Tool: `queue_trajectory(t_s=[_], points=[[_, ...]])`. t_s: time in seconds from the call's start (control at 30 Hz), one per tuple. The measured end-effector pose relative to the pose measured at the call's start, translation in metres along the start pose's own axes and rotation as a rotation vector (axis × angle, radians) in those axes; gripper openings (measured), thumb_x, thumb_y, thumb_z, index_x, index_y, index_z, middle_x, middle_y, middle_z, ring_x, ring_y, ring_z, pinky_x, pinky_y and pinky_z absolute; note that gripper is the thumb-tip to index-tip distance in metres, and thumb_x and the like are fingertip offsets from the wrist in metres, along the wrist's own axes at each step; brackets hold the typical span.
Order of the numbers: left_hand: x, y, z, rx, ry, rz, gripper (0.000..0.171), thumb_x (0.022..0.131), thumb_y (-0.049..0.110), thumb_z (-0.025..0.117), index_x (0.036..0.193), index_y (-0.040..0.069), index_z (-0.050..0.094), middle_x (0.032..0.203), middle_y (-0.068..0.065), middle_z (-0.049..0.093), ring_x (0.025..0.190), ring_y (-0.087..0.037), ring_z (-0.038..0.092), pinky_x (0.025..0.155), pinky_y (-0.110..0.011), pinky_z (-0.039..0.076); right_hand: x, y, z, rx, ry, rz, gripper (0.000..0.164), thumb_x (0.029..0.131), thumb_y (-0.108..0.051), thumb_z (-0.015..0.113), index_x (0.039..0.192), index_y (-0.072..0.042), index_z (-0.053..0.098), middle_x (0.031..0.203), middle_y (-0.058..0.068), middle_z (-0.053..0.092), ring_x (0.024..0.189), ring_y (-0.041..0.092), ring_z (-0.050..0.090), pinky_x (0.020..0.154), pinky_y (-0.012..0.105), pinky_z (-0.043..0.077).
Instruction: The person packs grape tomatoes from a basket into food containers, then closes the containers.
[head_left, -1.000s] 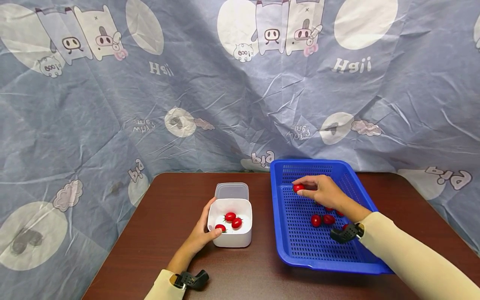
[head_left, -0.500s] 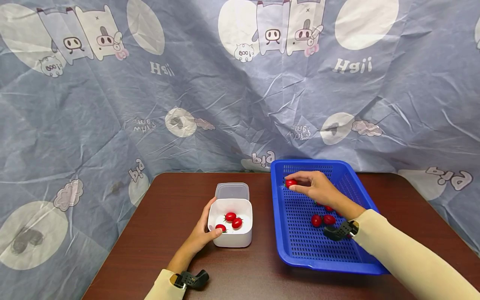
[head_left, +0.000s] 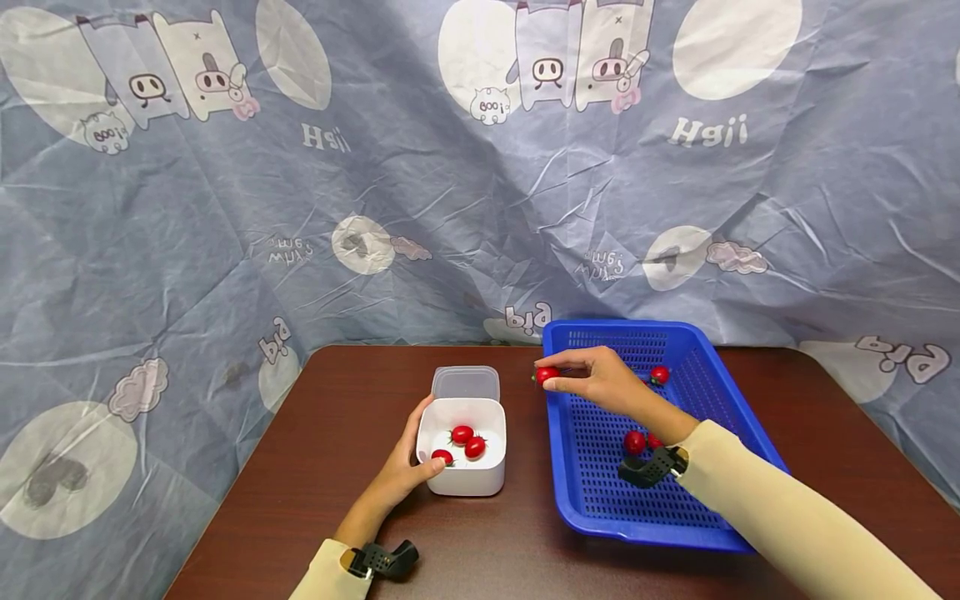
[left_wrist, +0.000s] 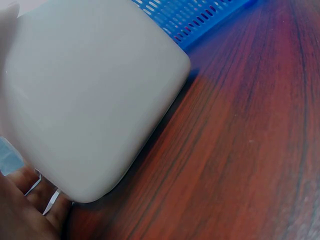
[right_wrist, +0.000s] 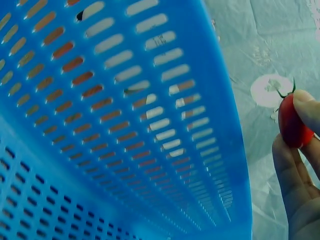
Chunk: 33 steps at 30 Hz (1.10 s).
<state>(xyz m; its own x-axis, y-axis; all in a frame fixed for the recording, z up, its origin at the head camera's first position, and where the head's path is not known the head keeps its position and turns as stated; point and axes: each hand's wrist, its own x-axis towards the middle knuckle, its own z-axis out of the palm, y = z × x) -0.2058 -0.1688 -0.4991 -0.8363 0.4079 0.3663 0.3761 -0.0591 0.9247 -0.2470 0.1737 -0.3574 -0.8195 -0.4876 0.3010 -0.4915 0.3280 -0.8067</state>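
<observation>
A red cherry tomato (head_left: 547, 376) with a green stem is pinched between the thumb and fingers of my right hand (head_left: 603, 382), over the left rim of the blue basket (head_left: 558, 492). The right wrist view shows the same tomato (right_wrist: 294, 121) at the fingertips, beyond the basket wall. My left hand (head_left: 405, 462) grips the left side of a white square box (head_left: 468, 481), thumb over its front rim. Inside the box lie three cherry tomatoes (head_left: 475, 447). In the left wrist view the box's outer wall (left_wrist: 95, 95) hides its contents, with fingers (left_wrist: 37, 200) along its edge.
Several cherry tomatoes lie in the basket, one (head_left: 659, 375) near its back right and another (head_left: 634, 442) in the middle; my right forearm covers part of it. A translucent lid (head_left: 466, 382) is behind the box on the brown table (head_left: 330, 417). A patterned cloth (head_left: 420, 183) hangs behind.
My right hand, pinching the tomato, has moved left from inside the basket to above its left rim. A tomato at the basket's back right has come into view. The left hand and box stay put.
</observation>
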Motion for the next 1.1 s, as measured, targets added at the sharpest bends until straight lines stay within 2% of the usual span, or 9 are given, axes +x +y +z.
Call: queue_trajectory(t_s=[0.13, 0.27, 0.43, 0.73, 0.97, 1.1], points=[[-0.001, 0.001, 0.001, -0.009, -0.001, -0.002, 0.088, 0.084, 0.018, 0.068, 0.154, 0.021, 0.014, 0.152, -0.014, 0.025, 0.134, -0.038, 0.028, 0.104, -0.046, 0.036, 0.001, -0.013, 0.008, 0.02, -0.009, -0.004, 0.028, 0.083, -0.004, 0.074, 0.11, 0.002, 0.07, 0.097, 0.014, 0.072, 0.09, 0.025, 0.07, 0.076, 0.024, 0.053], [-0.001, 0.002, 0.002, -0.017, -0.003, 0.001, 0.089, 0.084, 0.018, 0.068, 0.154, 0.021, 0.014, 0.152, -0.014, 0.026, 0.133, -0.039, 0.029, 0.102, -0.046, 0.038, 0.005, -0.002, 0.016, 0.04, -0.041, -0.008, 0.029, 0.083, -0.007, 0.075, 0.111, 0.001, 0.07, 0.098, 0.009, 0.073, 0.091, 0.022, 0.069, 0.077, 0.024, 0.053], [-0.001, 0.002, 0.003, -0.013, -0.002, -0.002, 0.089, 0.084, 0.021, 0.069, 0.154, 0.022, 0.014, 0.151, -0.014, 0.027, 0.133, -0.038, 0.029, 0.103, -0.045, 0.037, 0.011, 0.01, 0.026, 0.09, -0.129, -0.019, 0.028, 0.084, -0.011, 0.075, 0.111, -0.005, 0.07, 0.1, 0.006, 0.072, 0.094, 0.02, 0.068, 0.08, 0.027, 0.053], [0.0, 0.001, 0.0, 0.002, -0.001, 0.016, 0.089, 0.084, 0.02, 0.069, 0.154, 0.02, 0.015, 0.152, -0.015, 0.026, 0.133, -0.038, 0.029, 0.104, -0.045, 0.035, 0.018, 0.006, 0.044, 0.161, -0.215, -0.047, 0.029, 0.084, -0.009, 0.074, 0.112, -0.003, 0.069, 0.102, 0.007, 0.071, 0.096, 0.021, 0.066, 0.086, 0.038, 0.052], [0.0, 0.0, 0.0, 0.013, 0.005, 0.007, 0.089, 0.084, 0.022, 0.07, 0.154, 0.023, 0.015, 0.153, -0.014, 0.024, 0.135, -0.037, 0.028, 0.104, -0.054, 0.03, 0.021, 0.006, 0.054, 0.193, -0.259, -0.063, 0.032, 0.084, -0.006, 0.074, 0.113, 0.004, 0.066, 0.104, 0.011, 0.071, 0.099, 0.024, 0.066, 0.089, 0.037, 0.051], [0.0, 0.0, 0.0, 0.014, 0.005, 0.007, 0.089, 0.084, 0.022, 0.07, 0.154, 0.022, 0.015, 0.153, -0.015, 0.024, 0.134, -0.038, 0.028, 0.104, -0.052, 0.032, 0.022, 0.004, 0.059, 0.198, -0.269, -0.075, 0.031, 0.083, -0.005, 0.074, 0.112, 0.003, 0.067, 0.102, 0.013, 0.071, 0.099, 0.027, 0.066, 0.088, 0.038, 0.051]])
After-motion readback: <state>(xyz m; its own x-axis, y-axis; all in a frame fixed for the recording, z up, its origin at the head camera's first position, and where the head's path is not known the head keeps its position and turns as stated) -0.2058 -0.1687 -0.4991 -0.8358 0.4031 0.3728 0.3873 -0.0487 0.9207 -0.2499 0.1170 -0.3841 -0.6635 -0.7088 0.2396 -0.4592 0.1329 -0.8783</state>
